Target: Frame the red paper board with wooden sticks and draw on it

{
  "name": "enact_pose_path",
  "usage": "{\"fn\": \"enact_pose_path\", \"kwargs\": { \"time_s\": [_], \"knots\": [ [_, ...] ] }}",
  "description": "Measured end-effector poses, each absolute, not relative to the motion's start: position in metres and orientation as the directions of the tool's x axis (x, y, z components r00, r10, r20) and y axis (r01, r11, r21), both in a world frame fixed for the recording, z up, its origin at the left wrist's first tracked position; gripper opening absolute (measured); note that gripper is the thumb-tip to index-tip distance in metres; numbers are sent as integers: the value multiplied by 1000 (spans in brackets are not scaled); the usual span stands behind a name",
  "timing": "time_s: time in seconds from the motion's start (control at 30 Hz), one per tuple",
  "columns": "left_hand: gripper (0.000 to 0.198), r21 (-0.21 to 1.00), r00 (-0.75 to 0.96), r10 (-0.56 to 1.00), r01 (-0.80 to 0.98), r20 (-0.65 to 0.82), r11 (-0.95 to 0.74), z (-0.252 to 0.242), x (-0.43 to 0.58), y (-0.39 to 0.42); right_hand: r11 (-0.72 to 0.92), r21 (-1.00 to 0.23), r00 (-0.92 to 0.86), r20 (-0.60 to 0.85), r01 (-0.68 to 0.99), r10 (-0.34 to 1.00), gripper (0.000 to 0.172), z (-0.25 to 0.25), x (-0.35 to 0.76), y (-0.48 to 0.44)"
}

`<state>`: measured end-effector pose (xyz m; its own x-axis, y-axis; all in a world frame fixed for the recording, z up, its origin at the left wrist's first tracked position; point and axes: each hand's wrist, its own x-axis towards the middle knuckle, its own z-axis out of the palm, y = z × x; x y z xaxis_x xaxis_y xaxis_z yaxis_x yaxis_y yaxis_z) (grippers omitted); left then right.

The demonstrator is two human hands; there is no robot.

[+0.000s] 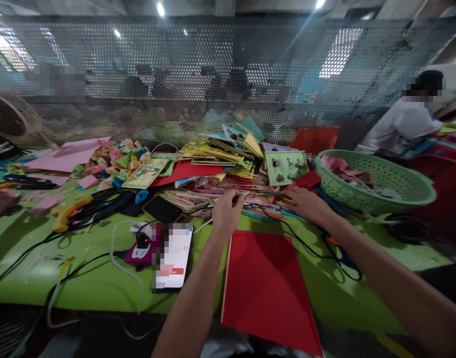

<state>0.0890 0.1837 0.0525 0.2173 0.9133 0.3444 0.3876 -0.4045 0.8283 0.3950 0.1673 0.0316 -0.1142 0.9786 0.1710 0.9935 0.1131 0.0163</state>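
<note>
My left hand [226, 211] reaches into a heap of coloured paper cards [213, 159] at the table's middle, its fingers pinched on a thin stick or strip that I cannot name. My right hand [310, 204] lies on the pile's right side, fingers curled over cards next to a red piece [306, 180]; what it holds is hidden. A red sheet [268, 288] lies on the green table [101, 278] between my forearms. A green picture card with small animals [286, 168] stands just beyond my right hand.
A green basket [377, 181] with paper scraps sits right. A lit phone [173, 258] and a dark phone [162, 209] lie left of my arm, with cables [127, 268], a yellow glue gun [69, 211] and pink sheets [67, 156]. A mesh screen [228, 74] backs the table. A person in white [407, 122] sits far right.
</note>
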Motion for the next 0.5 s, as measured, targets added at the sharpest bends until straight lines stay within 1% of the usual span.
{"fn": "enact_pose_path", "kwargs": {
  "time_s": [0.13, 0.23, 0.33, 0.5],
  "knots": [
    [13, 825, 232, 914, 399, 332, -401, 53, 89, 183, 66, 73, -78, 161, 995, 984, 43, 28, 399, 178],
    [13, 818, 279, 905, 401, 321, -414, 52, 92, 180, 45, 88, -57, 141, 995, 988, 41, 27, 398, 183],
    [14, 812, 305, 899, 404, 313, -420, 52, 93, 179, 36, 83, -45, 102, 996, 994, 38, 29, 399, 190],
    [14, 806, 305, 901, 419, 307, -417, 51, 93, 178, 34, 36, -36, 46, 999, 998, 35, 36, 407, 203]
  ]
}}
